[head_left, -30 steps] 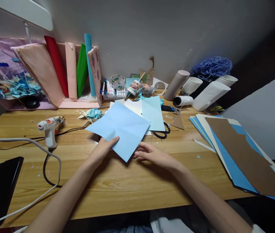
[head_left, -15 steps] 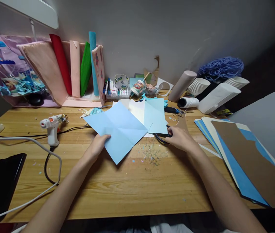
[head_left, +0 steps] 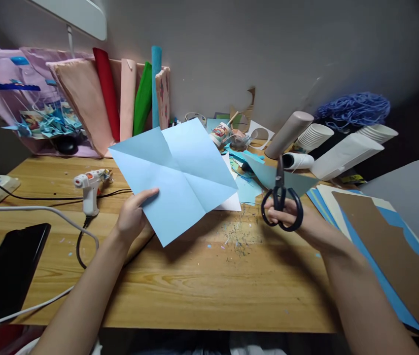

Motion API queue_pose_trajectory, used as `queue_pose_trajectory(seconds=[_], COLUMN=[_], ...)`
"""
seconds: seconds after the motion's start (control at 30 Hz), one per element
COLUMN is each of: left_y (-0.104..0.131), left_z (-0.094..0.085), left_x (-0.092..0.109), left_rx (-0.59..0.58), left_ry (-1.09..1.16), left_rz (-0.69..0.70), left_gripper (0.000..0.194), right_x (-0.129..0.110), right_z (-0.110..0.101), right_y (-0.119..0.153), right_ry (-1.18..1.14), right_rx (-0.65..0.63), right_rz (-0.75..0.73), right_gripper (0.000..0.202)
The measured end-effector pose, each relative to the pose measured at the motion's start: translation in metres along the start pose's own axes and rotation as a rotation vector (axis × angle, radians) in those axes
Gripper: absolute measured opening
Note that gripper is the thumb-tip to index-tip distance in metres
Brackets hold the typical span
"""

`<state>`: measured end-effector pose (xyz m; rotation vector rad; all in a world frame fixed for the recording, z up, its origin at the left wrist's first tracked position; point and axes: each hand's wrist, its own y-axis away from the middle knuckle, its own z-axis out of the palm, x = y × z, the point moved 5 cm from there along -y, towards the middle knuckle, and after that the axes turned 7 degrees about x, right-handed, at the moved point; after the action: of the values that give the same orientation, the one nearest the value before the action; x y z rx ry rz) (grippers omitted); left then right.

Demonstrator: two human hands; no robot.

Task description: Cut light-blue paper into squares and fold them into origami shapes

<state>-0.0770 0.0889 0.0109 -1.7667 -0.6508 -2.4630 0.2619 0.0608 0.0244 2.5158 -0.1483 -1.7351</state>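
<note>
Glue gun [head_left: 90,191] left of creased blue sheet [head_left: 182,172]; tape roll [head_left: 195,114] behind it mostly covered. Left grip [head_left: 131,217] pinches sheet, partly hidden underneath; right grip [head_left: 308,224] clamped on scissors [head_left: 279,190].

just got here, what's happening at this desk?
A person's left hand holds a creased light blue sheet above the wooden table, thumb on top. The right hand holds black scissors, apart from that sheet. Another bluish sheet slants behind the scissors; whether the right hand holds it too, I can't tell. Small scraps litter the table between the hands, and a glue gun stands off to the left.
</note>
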Motion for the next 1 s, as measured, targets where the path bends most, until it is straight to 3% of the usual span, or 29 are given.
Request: queue_pose_trajectory(seconds=[0.07, 0.2, 0.33, 0.57, 0.73, 0.8, 0.9, 1.0], left_y=[0.0, -0.001, -0.005, -0.003, 0.012, 0.016, 0.012, 0.005], left_z=[-0.001, -0.003, -0.003, 0.002, 0.025, 0.031, 0.031, 0.024], left_x=[0.002, 0.006, 0.003, -0.007, -0.03, -0.041, -0.049, -0.041], left_rx=[0.018, 0.05, 0.024, -0.061, -0.32, -0.365, -0.294, -0.179], left_ry=[0.009, 0.002, -0.001, 0.028, -0.092, -0.162, -0.256, -0.351], left_rz=[0.004, 0.039, 0.026, -0.093, -0.195, -0.195, -0.14, 0.014], left_gripper=[0.016, 0.016, 0.012, 0.011, 0.033, 0.039, 0.037, 0.037], right_x=[-0.003, -0.004, -0.002, -0.003, 0.004, 0.009, 0.016, 0.018], right_z=[0.03, 0.088, 0.118, 0.102, 0.091, 0.092, 0.095, 0.099], right_y=[0.001, -0.001, -0.011, -0.012, -0.009, -0.007, -0.007, -0.007], right_ry=[-0.188, -0.51, -0.598, -0.674, -0.706, -0.71, -0.693, -0.612], right_rx=[-0.123, -0.217, -0.082, 0.255, 0.436, 0.475, 0.445, 0.369], right_rz=[0.031, 0.118, 0.131, 0.021, -0.012, 0.006, 0.024, -0.002], right_gripper=[0.031, 0.039, 0.037, 0.028, 0.027, 0.028, 0.027, 0.024])
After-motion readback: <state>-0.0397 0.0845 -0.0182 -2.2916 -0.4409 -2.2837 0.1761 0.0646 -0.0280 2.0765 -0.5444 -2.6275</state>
